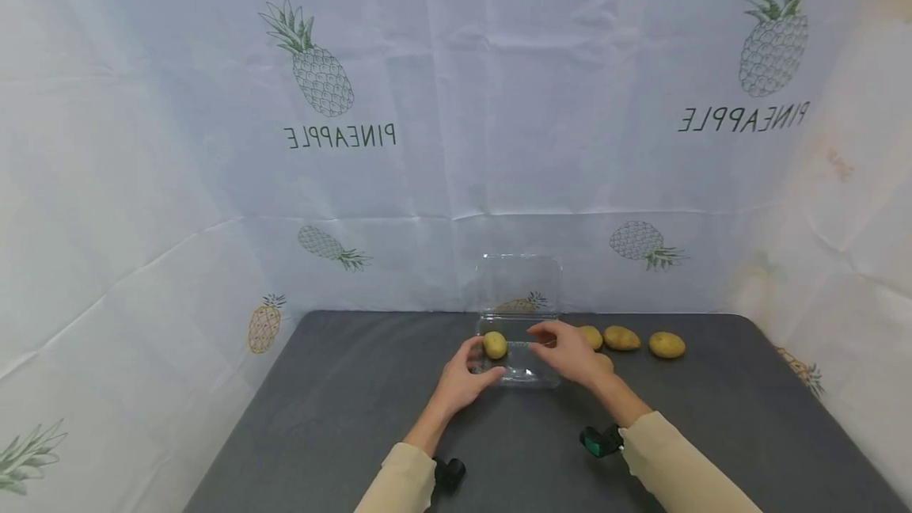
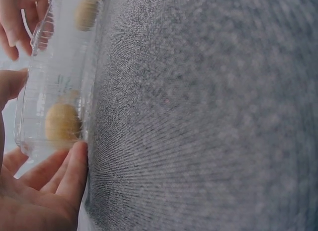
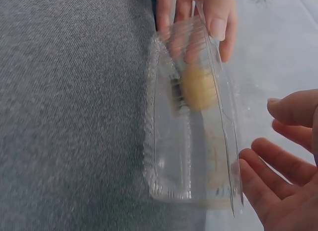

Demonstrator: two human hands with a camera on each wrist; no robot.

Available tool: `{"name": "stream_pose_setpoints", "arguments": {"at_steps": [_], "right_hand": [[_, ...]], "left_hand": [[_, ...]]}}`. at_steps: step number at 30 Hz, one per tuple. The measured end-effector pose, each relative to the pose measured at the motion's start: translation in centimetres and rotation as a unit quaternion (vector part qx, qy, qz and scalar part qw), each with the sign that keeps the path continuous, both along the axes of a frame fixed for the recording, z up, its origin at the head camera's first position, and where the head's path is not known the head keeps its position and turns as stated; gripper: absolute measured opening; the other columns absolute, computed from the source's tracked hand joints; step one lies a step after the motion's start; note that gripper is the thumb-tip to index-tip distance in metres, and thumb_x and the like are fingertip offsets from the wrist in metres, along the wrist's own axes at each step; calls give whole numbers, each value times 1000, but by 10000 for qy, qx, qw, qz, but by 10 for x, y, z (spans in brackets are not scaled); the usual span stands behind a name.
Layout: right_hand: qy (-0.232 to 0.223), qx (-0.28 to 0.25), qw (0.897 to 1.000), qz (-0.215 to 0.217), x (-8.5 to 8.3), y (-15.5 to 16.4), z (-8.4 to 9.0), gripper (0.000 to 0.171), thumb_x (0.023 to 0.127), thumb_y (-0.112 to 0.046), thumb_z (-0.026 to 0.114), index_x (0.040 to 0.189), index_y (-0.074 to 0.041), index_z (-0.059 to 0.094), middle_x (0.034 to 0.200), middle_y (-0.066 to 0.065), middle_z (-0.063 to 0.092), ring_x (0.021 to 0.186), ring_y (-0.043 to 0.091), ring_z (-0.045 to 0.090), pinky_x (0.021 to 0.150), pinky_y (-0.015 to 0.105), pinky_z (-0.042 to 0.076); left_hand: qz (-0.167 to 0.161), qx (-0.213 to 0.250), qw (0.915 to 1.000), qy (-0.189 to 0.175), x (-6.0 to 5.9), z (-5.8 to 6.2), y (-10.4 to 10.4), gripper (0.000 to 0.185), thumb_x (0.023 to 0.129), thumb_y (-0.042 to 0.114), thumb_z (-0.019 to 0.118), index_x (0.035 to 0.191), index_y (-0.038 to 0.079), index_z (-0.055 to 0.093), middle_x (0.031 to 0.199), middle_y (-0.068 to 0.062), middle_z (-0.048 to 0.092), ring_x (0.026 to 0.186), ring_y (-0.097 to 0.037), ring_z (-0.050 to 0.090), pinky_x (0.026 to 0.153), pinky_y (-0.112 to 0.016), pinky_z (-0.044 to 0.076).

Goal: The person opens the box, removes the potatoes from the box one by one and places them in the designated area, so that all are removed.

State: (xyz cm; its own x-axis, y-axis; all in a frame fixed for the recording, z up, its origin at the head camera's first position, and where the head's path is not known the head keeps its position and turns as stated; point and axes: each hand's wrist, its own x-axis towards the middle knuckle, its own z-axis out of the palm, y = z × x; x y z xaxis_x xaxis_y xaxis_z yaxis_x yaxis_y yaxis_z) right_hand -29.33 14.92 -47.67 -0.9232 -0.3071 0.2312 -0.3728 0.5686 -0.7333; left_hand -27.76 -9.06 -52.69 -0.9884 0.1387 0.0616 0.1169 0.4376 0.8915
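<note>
I seem to be at a makeshift recording booth rather than a lived-in kitchen: a pale cloth backdrop (image 1: 456, 101) printed with pineapples hangs creased on three sides, enclosing my dark grey worktop (image 1: 342, 402), where a few potatoes (image 1: 666, 344) and a clear plastic box (image 1: 518, 339) sit.

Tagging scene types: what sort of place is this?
Likely a staged recording booth: pineapple-print sheet as backdrop, grey table, potatoes lined up beside a clear box.

your left hand (image 1: 466, 374) curls loosely, fingers cupped; your right hand (image 1: 570, 355) hovers just beside it, fingers relaxed.
</note>
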Motion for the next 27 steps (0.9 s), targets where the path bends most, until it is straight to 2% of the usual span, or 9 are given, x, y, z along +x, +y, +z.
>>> {"name": "stream_pose_setpoints", "arguments": {"at_steps": [6,20,27], "right_hand": [[-84,-9,10000,-40,-6,-9,-2,29,97,-11,70,124,0,69,121,18,68,106,32,66,89,48,55],[-414,98,9988,260,-23,-37,-7,30,97,-12,69,125,1,68,122,19,67,110,35,65,91,49,54],[-763,85,9970,33,-30,-48,-11,30,95,-12,72,124,-4,69,121,14,68,113,33,64,92,49,54]], "left_hand": [[-78,59,10000,6,-1,0,1,73,90,35,78,151,12,45,137,-19,58,121,-37,60,89,-53,54],[3,110,9999,-25,0,2,-3,73,91,34,78,152,12,45,137,-17,58,120,-35,60,89,-52,54],[-43,175,9998,-92,2,2,-3,72,92,34,77,152,12,44,138,-18,58,120,-36,60,89,-51,54]]}}
